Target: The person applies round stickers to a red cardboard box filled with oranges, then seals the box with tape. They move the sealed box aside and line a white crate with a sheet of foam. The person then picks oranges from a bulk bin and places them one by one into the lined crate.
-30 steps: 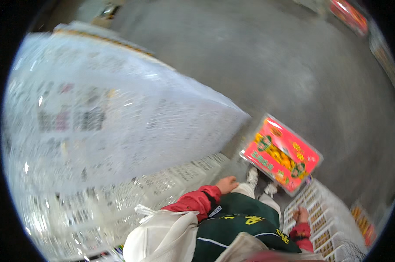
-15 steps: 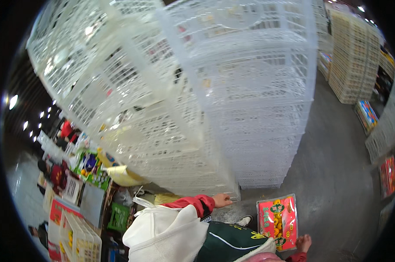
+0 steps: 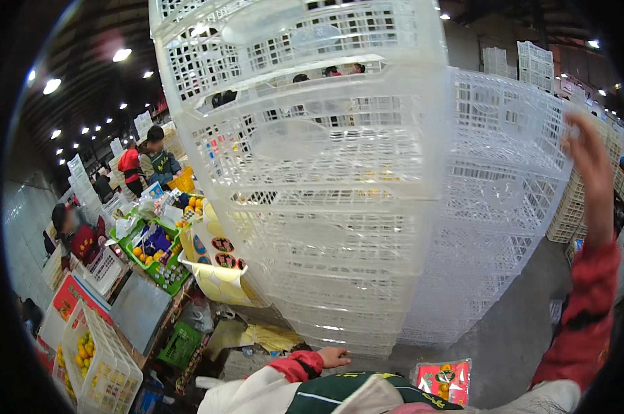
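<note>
In front of me rises a tall stack of white plastic mesh crates (image 3: 326, 155). To its right stands a lower stack of similar clear-white crates (image 3: 501, 165). My right hand (image 3: 589, 153) is raised beside the upper right corner of that lower stack. Its fingers look stretched out, slightly smeared, and nothing shows in them; whether they touch the crate I cannot tell. Low down, my left hand (image 3: 334, 357) is by the foot of the tall stack, fingers extended, empty. A red box with orange fruit printed or showing on top (image 3: 444, 381) lies on the floor below.
On the left, a table carries a green crate (image 3: 150, 252) of fruit and packets. A roll of yellow sticker sheets (image 3: 222, 276) hangs beside the tall stack. Crates of fruit (image 3: 95, 355) stand lower left. Two people (image 3: 159, 155) (image 3: 84, 238) work beyond. More crate stacks (image 3: 574, 196) stand right.
My right hand has risen from beside the red box to the lower stack's upper corner. My left hand stays low by the tall stack. The view has tilted up and turned.
</note>
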The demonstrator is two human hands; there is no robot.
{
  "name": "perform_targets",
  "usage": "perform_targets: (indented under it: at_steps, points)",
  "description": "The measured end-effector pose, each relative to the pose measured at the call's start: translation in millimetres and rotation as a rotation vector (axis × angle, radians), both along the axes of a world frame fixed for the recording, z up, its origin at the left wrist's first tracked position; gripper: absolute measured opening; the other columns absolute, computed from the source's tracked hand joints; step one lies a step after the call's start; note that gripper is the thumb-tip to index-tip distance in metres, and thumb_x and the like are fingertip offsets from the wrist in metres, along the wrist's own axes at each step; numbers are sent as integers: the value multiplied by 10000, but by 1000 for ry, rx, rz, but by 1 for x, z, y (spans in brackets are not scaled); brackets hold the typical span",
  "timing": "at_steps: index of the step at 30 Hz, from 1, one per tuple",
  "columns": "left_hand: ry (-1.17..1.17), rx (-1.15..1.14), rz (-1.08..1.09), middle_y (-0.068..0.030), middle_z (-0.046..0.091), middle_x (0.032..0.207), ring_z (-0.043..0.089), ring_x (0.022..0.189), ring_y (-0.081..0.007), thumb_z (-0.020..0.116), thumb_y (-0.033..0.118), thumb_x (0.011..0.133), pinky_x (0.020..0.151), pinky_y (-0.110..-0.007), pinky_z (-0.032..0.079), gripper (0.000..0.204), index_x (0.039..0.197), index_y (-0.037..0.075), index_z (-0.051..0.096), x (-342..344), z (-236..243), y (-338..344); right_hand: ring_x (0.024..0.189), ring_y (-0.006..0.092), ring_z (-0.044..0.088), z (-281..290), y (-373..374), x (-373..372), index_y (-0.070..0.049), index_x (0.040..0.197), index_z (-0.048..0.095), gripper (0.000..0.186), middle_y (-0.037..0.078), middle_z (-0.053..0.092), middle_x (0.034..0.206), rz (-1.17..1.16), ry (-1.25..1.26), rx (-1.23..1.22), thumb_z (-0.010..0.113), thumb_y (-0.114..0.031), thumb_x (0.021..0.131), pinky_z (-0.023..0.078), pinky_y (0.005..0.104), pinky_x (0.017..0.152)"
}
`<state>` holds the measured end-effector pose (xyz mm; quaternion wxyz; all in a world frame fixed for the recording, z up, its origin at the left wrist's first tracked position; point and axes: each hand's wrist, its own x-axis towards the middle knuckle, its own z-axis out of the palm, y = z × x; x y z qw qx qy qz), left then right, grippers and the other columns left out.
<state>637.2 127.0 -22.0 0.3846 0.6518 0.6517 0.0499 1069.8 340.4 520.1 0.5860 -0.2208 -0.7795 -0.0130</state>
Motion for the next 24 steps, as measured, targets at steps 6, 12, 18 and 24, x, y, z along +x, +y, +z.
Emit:
perform_targets:
  at_steps: [6, 12, 18, 24]
  points:
    - [-54, 113, 482, -209, 675, 1130, 653, 1055, -348, 632, 544, 857, 899, -422, 513, 624, 1217, 35, 619, -119, 9, -68, 1158, 211, 570, 137, 79, -157, -54, 1407, 492, 528, 112, 538, 1377, 38, 207, 111, 568, -303, 948, 442, 318, 955]
    - [55, 88, 860, -205, 678, 1127, 645, 1058, -364, 630, 564, 842, 907, -432, 510, 640, 1215, 44, 630, -176, -4, -172, 1145, 225, 575, -27, 79, -258, -46, 1385, 502, 509, 119, 543, 1362, 131, 79, -60, 579, -282, 941, 448, 322, 945]
    - [91, -66, 1199, -190, 682, 1137, 649, 1057, -359, 626, 543, 824, 934, -420, 506, 627, 1227, 63, 641, -141, -43, -222, 1132, 239, 581, -262, 22, -284, -39, 1362, 512, 490, 127, 548, 1347, 301, -219, -534, 590, -262, 933, 454, 326, 935]
    - [-94, -140, 1204, -218, 652, 1186, 619, 1120, -369, 606, 566, 823, 951, -437, 485, 636, 1206, 60, 644, -87, -76, -172, 1120, 253, 586, -335, 32, -288, -31, 1340, 521, 471, 135, 554, 1333, 416, -353, -749, 601, -241, 926, 460, 330, 926]
